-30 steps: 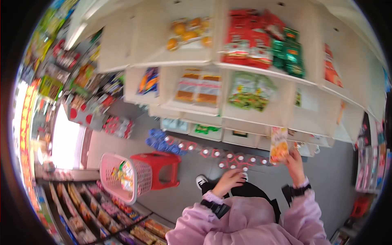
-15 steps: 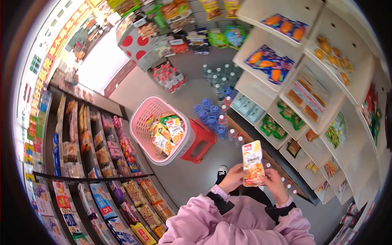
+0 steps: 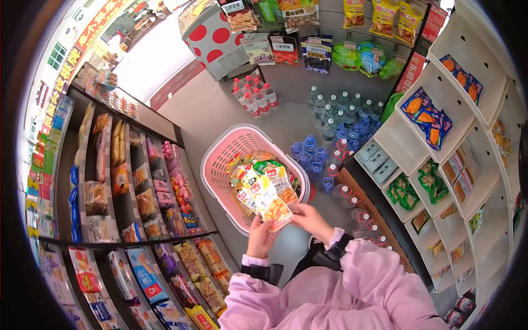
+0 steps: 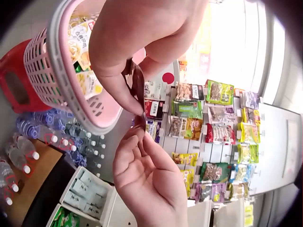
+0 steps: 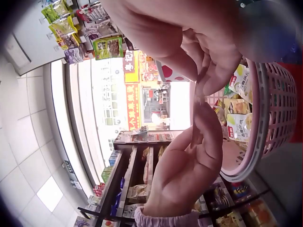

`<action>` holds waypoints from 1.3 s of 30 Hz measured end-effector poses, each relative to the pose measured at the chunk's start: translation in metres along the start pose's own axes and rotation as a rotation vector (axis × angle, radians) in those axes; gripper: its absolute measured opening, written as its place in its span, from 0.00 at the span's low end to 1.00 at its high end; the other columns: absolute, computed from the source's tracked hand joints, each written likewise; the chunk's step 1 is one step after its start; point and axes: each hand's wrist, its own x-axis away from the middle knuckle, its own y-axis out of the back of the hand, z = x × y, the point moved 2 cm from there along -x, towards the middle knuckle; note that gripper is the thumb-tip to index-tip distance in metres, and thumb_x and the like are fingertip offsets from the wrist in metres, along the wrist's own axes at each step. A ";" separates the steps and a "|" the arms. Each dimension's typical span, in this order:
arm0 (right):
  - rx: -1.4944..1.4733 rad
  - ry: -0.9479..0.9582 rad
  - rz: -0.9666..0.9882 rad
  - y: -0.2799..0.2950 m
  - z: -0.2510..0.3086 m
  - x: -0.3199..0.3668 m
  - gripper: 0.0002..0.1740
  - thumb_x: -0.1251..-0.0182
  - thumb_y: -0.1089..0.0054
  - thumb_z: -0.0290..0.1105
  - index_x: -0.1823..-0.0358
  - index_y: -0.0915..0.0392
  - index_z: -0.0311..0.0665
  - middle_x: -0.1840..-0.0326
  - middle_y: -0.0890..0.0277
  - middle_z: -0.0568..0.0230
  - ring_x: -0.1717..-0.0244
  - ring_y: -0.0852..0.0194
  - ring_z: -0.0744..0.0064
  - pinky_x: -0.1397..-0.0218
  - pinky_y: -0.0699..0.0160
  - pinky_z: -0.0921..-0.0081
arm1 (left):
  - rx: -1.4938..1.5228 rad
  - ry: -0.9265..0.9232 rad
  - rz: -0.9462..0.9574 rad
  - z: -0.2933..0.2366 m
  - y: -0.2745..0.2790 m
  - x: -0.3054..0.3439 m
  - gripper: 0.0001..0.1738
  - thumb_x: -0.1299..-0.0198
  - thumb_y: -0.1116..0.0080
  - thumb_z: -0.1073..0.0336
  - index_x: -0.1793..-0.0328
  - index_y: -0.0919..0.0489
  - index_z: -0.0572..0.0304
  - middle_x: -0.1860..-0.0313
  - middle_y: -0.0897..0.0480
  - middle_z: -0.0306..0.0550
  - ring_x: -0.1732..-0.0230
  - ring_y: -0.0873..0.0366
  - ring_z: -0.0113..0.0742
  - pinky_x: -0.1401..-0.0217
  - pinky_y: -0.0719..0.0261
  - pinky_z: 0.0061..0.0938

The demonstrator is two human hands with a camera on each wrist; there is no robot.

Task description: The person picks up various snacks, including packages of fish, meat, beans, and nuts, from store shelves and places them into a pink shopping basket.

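A white and yellow snack packet [image 3: 268,201] with a food picture at its near end is held between my two hands, over the near side of the pink plastic basket [image 3: 212,173]. My left hand [image 3: 260,237] pinches its lower left corner, and my right hand [image 3: 311,221] pinches the right edge. Seen edge-on in the left wrist view, the packet [image 4: 137,87] shows as a thin dark strip between the fingers. Similar snack packets [image 3: 283,184] lie heaped inside the basket, partly covered by the held one.
A red stool [image 4: 14,71] supports the basket. Blue-capped bottles [image 3: 311,151] and red-labelled bottles [image 3: 360,217] stand on the floor to the right, beside white shelf bins [image 3: 399,140]. On the left runs a rack of packaged snacks [image 3: 118,181]. Hanging bags [image 3: 316,55] line the back wall.
The head view has turned left from the shelf bins to the basket. First held by the right hand alone, the packet is then gripped by both hands and carried over to the basket.
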 end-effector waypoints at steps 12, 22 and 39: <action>0.261 -0.085 -0.090 0.074 -0.031 0.077 0.17 0.45 0.48 0.27 0.52 0.34 0.32 0.59 0.29 0.58 0.58 0.29 0.72 0.55 0.30 0.77 | -0.014 -0.043 -0.089 -0.043 0.073 -0.200 0.23 0.49 0.58 0.84 0.45 0.39 0.64 0.53 0.29 0.59 0.54 0.26 0.51 0.53 0.24 0.36; 0.140 -0.169 -0.295 0.114 -0.046 0.160 0.16 0.42 0.50 0.26 0.52 0.33 0.32 0.57 0.30 0.58 0.54 0.31 0.72 0.52 0.30 0.76 | -0.294 -0.394 -0.236 0.000 0.025 -0.119 0.21 0.44 0.51 0.72 0.45 0.39 0.62 0.58 0.28 0.50 0.59 0.27 0.37 0.58 0.27 0.28; 0.227 0.088 -0.666 0.256 -0.070 0.375 0.14 0.46 0.49 0.31 0.60 0.27 0.31 0.65 0.25 0.57 0.68 0.25 0.70 0.65 0.26 0.77 | -0.737 0.137 0.432 0.222 -0.144 0.066 0.12 0.44 0.54 0.72 0.53 0.32 0.64 0.64 0.23 0.48 0.67 0.24 0.35 0.63 0.24 0.25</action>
